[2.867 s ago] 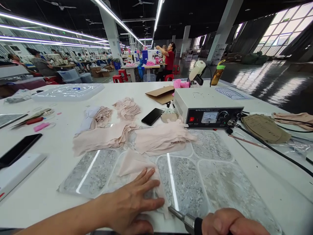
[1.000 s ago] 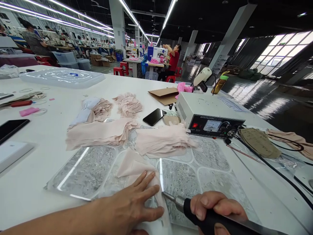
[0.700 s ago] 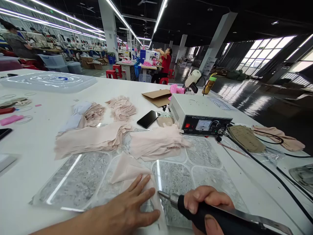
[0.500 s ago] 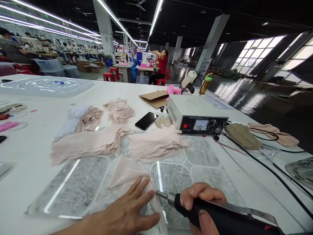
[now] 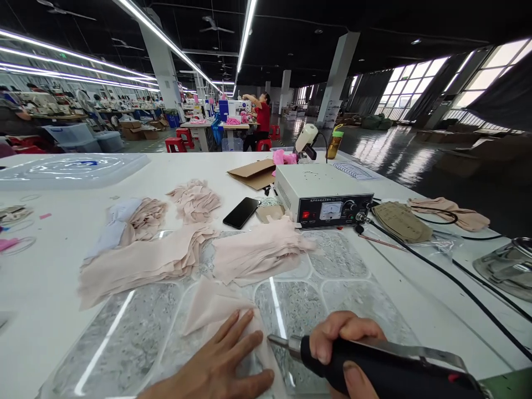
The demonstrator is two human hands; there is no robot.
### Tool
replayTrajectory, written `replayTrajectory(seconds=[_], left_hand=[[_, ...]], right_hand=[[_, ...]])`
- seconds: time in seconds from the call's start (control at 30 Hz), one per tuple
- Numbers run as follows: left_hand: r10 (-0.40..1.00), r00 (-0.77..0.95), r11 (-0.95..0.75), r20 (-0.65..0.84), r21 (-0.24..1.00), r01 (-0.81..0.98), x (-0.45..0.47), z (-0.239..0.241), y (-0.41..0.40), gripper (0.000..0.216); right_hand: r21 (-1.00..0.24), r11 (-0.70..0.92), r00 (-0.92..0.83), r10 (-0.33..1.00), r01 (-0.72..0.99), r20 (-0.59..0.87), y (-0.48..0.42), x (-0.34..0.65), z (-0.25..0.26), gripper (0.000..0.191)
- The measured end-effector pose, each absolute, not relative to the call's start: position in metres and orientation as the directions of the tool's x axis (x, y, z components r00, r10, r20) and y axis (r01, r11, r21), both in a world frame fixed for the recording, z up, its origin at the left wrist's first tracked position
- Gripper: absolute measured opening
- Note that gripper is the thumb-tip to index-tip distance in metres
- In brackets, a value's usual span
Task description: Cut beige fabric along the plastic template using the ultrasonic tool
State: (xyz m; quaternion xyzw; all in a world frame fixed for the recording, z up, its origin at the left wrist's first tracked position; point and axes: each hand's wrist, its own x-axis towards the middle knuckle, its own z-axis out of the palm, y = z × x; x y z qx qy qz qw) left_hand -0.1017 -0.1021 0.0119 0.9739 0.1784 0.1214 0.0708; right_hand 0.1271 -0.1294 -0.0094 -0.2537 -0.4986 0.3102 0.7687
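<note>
My left hand (image 5: 224, 354) lies open with spread fingers, pressing a pale pink fabric piece (image 5: 211, 310) against a clear mat with grey marbled panels (image 5: 286, 310). In my right hand (image 5: 344, 343) is a black ultrasonic hand tool (image 5: 386, 366) with a slim metal tip. The tip points left and is close to the fabric's right edge, near my left fingers; I cannot tell whether it touches. Beyond the hands lie two stacks of pale pink fabric, a left stack (image 5: 145, 257) and a right stack (image 5: 257, 249).
A control box (image 5: 324, 183) with a dial stands behind, its black cable (image 5: 440, 277) running along the right. Around it are a phone (image 5: 241, 213), cardboard (image 5: 253, 173), olive pieces (image 5: 401, 221) and a glass jar (image 5: 505, 269). A person in red (image 5: 261, 119) sits at a machine farther off.
The camera view has shifted, so the table items appear farther left. The tool's tip looks slightly farther from my left fingers. Both hands keep their hold.
</note>
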Motion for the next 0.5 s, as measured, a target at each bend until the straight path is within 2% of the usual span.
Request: replayTrajectory(seconds=[0.1,0.2,0.27,0.33,0.4,0.5], left_hand=[[0.353,0.911,-0.933,0.213,0.156,0.325,-0.101,0.001,-0.099,0.047],[0.308,0.887,-0.951,0.345,0.133,0.278,-0.1,-0.002,-0.096,0.044],[0.356,0.915,-0.928,0.191,0.188,0.322,-0.1,0.006,-0.095,0.046],[0.377,0.919,-0.91,0.115,0.233,0.344,-0.1,0.018,-0.094,0.046],[0.397,0.911,-0.893,0.113,0.276,0.355,-0.1,0.025,-0.092,0.043],[0.439,0.879,-0.874,0.185,0.316,0.37,-0.1,0.02,-0.088,0.04]], right_hand=[[-0.716,0.657,0.334,0.746,-0.235,0.576,-0.137,0.127,-0.009,0.012],[-0.782,0.571,0.316,0.811,-0.25,0.491,-0.142,0.125,-0.011,0.01],[-0.772,0.582,0.327,0.804,-0.255,0.497,-0.14,0.125,-0.014,0.009],[-0.731,0.63,0.32,0.771,-0.263,0.55,-0.137,0.125,-0.017,0.01],[-0.703,0.656,0.306,0.753,-0.275,0.583,-0.135,0.125,-0.019,0.011],[-0.729,0.611,0.301,0.789,-0.309,0.535,-0.138,0.128,-0.019,0.012]])
